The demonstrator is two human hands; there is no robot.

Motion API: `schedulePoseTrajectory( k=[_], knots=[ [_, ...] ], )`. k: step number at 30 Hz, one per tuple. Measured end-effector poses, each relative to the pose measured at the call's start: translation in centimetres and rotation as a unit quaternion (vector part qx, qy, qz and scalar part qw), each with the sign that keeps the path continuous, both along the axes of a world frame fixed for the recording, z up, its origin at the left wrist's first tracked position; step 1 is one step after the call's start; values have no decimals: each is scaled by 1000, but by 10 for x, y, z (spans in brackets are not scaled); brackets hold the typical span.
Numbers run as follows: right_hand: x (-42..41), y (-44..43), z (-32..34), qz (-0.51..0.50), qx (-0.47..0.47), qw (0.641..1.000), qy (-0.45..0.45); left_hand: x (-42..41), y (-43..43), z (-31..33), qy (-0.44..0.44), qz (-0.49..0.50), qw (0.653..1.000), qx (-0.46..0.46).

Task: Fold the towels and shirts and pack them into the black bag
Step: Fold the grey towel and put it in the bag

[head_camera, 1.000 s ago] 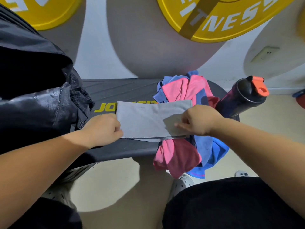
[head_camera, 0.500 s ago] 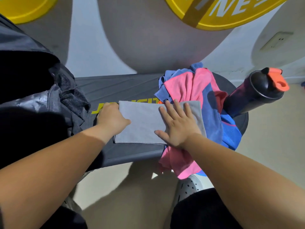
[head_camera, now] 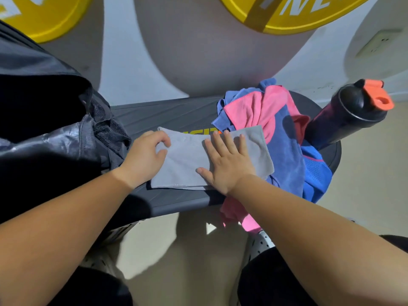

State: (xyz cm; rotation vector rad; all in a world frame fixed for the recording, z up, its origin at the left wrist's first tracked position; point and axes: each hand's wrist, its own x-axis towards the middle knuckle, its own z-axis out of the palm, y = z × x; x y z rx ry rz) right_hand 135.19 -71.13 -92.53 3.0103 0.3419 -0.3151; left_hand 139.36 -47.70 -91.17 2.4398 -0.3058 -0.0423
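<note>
A folded grey towel [head_camera: 187, 160] lies flat on the dark bench [head_camera: 167, 111]. My right hand [head_camera: 227, 160] presses on its right half with straight, spread fingers. My left hand [head_camera: 145, 155] rests on the towel's left edge, fingers curled down onto the cloth. A heap of pink and blue shirts and towels [head_camera: 278, 120] lies under and beyond the towel's right end, partly hanging off the bench's front. The open black bag [head_camera: 50, 129] stands at the left, touching the bench.
A black shaker bottle [head_camera: 344, 120] with an orange cap stands at the bench's right end. Yellow weight plates [head_camera: 287, 12] lean on the wall behind. My legs and white perforated shoes [head_camera: 262, 239] are below the bench's front edge.
My right hand went from a fist at the towel's right edge to a flat palm on it. My left hand shifted slightly onto the left edge. The towel now lies flatter.
</note>
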Motion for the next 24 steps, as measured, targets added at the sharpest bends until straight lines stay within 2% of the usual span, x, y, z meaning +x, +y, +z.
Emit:
schedulePoseTrajectory(
  k=[3,6,9,13,18,21,24],
  knots=[
    [2,23,-4,4,28,999,24,1,21,12,-48,9,994,95],
    [1,47,-18,-1,48,997,60,-4,31,21,8,-3,988,155],
    [1,56,-29,-13,52,996,70,-12,30,24,60,-31,989,130],
    [4,55,-21,-5,76,991,114,-12,19,38,59,-3,997,48],
    [31,16,33,10,244,954,176,-7,-19,57,91,1,996,-23],
    [52,-28,68,-65,268,947,166,1,-55,53,115,-15,993,-13],
    [56,-71,83,-165,354,900,193,7,-94,43,125,-36,991,13]
  ],
)
